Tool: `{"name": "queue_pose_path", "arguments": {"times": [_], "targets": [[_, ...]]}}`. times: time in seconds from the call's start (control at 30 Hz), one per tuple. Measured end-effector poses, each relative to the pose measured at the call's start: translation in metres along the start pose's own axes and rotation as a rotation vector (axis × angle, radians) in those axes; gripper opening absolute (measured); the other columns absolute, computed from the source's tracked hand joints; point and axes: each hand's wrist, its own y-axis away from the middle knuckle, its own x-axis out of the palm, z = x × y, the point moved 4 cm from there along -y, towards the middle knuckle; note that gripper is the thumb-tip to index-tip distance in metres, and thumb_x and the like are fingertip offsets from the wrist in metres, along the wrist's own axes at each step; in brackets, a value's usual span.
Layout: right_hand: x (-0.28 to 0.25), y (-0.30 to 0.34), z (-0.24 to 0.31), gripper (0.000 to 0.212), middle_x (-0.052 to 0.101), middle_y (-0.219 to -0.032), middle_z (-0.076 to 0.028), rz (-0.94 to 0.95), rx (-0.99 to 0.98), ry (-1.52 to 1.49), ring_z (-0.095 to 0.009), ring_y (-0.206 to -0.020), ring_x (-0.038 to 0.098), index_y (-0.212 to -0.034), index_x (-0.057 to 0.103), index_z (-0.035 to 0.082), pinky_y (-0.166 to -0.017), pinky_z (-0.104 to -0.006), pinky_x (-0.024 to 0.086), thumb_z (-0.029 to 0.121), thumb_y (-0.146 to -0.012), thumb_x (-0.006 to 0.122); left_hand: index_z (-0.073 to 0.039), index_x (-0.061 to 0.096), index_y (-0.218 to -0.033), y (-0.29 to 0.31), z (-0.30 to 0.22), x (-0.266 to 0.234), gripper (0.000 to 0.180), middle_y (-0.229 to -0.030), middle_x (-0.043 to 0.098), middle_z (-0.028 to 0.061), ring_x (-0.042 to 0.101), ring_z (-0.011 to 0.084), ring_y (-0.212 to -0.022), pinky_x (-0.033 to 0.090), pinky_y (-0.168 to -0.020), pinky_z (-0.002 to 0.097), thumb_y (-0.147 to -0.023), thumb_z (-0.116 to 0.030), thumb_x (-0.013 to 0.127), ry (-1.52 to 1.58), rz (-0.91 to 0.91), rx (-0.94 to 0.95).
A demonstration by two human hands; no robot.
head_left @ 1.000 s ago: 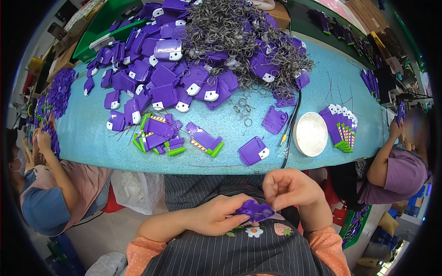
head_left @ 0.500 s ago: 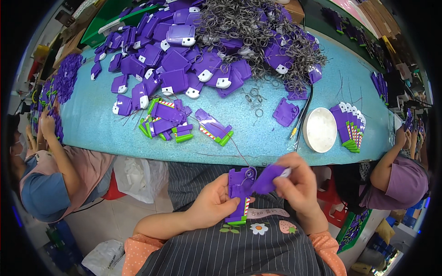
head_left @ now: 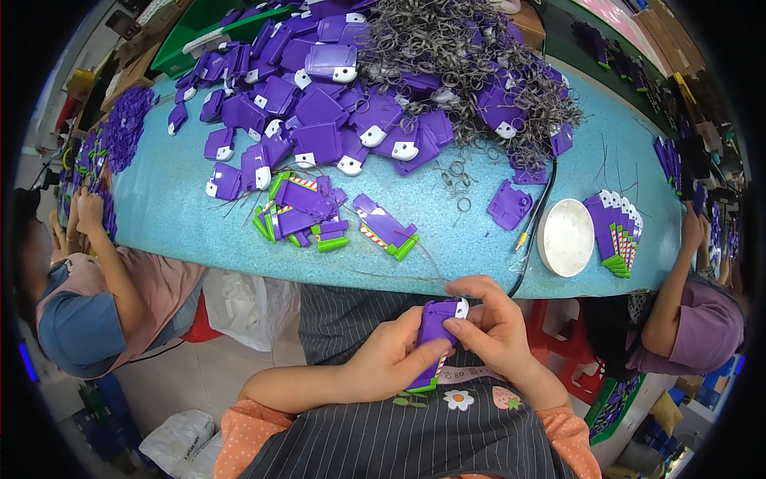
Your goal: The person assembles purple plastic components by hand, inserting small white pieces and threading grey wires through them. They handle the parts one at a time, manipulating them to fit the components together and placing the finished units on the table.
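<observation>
In front of my lap, my left hand (head_left: 392,351) is closed round a purple plastic toy wing (head_left: 427,378) with a green end and a red-and-white striped edge. Over its upper part lies a purple cover (head_left: 436,321) with a white corner. My right hand (head_left: 493,329) pinches that cover near the white corner, thumb on top and fingers round the far side. Both thumbs press on the cover. Whether it is fully seated cannot be seen. On the table just beyond lies another purple-and-green wing (head_left: 383,226) with a thin wire.
A heap of purple covers (head_left: 315,144) and a tangle of grey wire rings (head_left: 447,64) fill the far side. Right of a black cable (head_left: 546,199) stand a white bowl (head_left: 566,238) and a fan of finished-looking wings (head_left: 613,231). Co-workers (head_left: 120,307) sit either side.
My right hand has brought the purple cover left onto the wing held in my left hand. The inside of the wing, with its coiled ring, is now covered. The view has shifted slightly.
</observation>
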Motion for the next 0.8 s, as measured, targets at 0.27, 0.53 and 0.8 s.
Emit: {"name": "queue_pose_path", "arguments": {"times": [0.27,0.53,0.8], "targets": [[0.0,0.005,-0.016,0.024,0.054,-0.096,-0.003,0.037,0.19,-0.626,-0.009,-0.085,0.054,-0.098,0.052,0.004,-0.075,-0.0255,0.045,0.003,-0.08,0.068,0.003,0.045,-0.108,0.001,-0.019,0.001,0.023,-0.083,0.066,0.0121,0.066,0.0172,-0.071,0.05,-0.06,0.0292,-0.097,-0.016,0.043,-0.252,-0.047,0.299],[0.005,0.007,0.002,0.015,0.053,-0.085,-0.003,0.119,-0.092,-0.257,-0.009,-0.072,0.05,-0.084,0.053,0.003,-0.064,-0.0247,0.041,0.007,-0.082,0.067,0.003,0.046,-0.108,0.007,-0.011,-0.007,0.023,-0.086,0.065,0.0127,0.065,0.0178,-0.075,0.05,-0.066,0.0302,-0.092,-0.012,0.051,-0.268,0.026,0.162],[-0.01,0.006,0.021,0.026,0.054,-0.073,-0.006,-0.013,-0.282,0.35,-0.011,-0.059,0.047,-0.088,0.062,0.0,-0.052,-0.0253,0.038,0.015,-0.072,0.077,0.002,0.057,-0.1,-0.011,-0.036,-0.015,0.02,-0.09,0.061,0.0139,0.06,0.025,-0.08,0.047,-0.07,0.0337,-0.085,-0.011,0.061,-0.485,-0.064,0.399]]}}
